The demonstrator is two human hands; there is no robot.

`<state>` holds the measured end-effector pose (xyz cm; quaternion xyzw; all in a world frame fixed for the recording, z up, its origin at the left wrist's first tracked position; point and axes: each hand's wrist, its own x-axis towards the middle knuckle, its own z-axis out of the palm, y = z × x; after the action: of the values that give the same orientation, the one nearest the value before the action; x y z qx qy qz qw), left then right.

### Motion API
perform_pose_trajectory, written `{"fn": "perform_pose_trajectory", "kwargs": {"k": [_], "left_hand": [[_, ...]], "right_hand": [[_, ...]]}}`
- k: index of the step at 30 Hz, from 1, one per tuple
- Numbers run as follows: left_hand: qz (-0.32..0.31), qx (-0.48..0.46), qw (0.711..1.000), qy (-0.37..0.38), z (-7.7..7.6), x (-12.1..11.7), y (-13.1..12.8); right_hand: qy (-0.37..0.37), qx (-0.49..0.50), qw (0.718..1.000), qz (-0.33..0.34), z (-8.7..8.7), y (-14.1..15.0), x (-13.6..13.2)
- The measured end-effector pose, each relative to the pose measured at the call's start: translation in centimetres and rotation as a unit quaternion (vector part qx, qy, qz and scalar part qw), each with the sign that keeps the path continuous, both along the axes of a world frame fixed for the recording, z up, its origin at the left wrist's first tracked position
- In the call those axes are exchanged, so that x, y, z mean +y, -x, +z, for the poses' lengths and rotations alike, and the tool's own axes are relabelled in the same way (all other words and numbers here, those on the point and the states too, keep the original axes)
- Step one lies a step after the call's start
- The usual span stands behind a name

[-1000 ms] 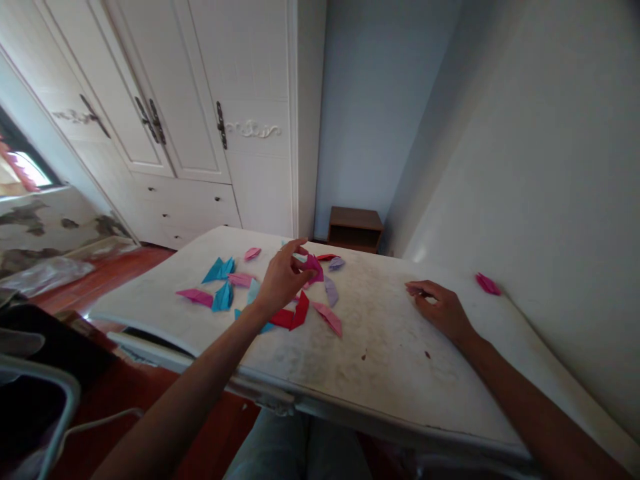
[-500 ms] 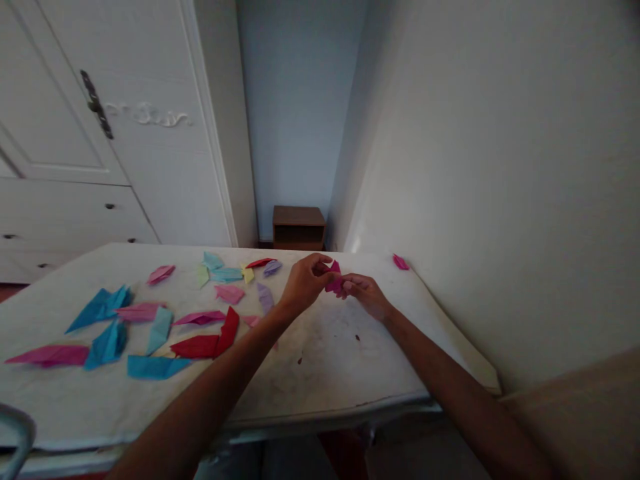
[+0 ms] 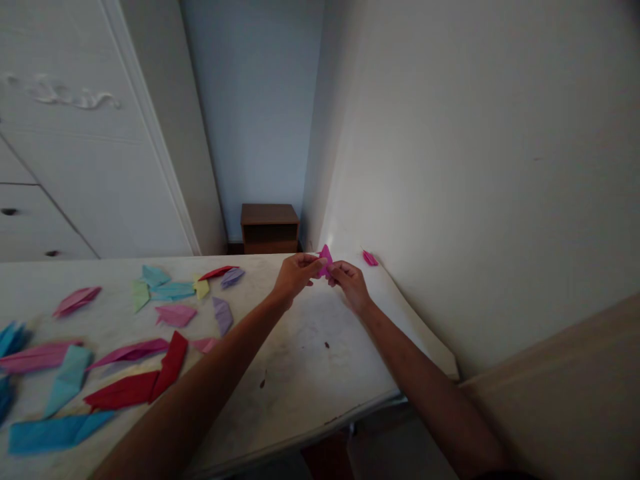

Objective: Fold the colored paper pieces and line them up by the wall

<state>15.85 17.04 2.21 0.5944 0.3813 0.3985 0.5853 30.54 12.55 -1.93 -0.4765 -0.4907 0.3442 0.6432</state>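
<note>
Both of my hands meet over the far right part of the white table [image 3: 310, 360]. Between them is a small magenta folded paper piece [image 3: 325, 258]. My left hand [image 3: 295, 275] pinches it from the left and my right hand [image 3: 347, 280] pinches it from the right, fingers closed on it. Another pink folded piece [image 3: 370, 257] lies by the wall just beyond my right hand.
Several folded paper pieces in blue, red, pink, purple and yellow lie scattered over the table's left half, such as a red one [image 3: 135, 380] and a purple one [image 3: 223, 313]. A white wardrobe [image 3: 75, 167] stands at left, a brown bedside cabinet [image 3: 269, 227] beyond, the wall close at right.
My left hand carried the magenta piece from the pile to the right, and my right hand came up to take hold of it too. The view has swung right.
</note>
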Motion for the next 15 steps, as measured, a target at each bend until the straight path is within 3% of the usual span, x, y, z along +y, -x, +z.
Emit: {"fn": "perform_pose_trajectory", "kwargs": {"k": [4, 9, 13, 15], "left_hand": [[0.003, 0.023, 0.999, 0.033, -0.6, 1.1, -2.2], [-0.001, 0.067, 0.997, 0.045, -1.6, 3.4, -6.5], [-0.016, 0.147, 0.989, 0.014, -2.5, 5.1, -10.6], [-0.026, 0.197, 0.980, -0.018, -3.0, 5.9, -12.5]], "right_hand": [[0.017, 0.018, 0.996, -0.086, 0.1, -0.9, 0.6], [0.042, 0.075, 0.969, -0.232, -0.2, -2.8, 1.3], [0.033, 0.058, 0.968, -0.242, -0.3, -3.3, 1.1], [0.032, 0.013, 0.976, -0.214, -0.5, -3.4, 1.0]]}}
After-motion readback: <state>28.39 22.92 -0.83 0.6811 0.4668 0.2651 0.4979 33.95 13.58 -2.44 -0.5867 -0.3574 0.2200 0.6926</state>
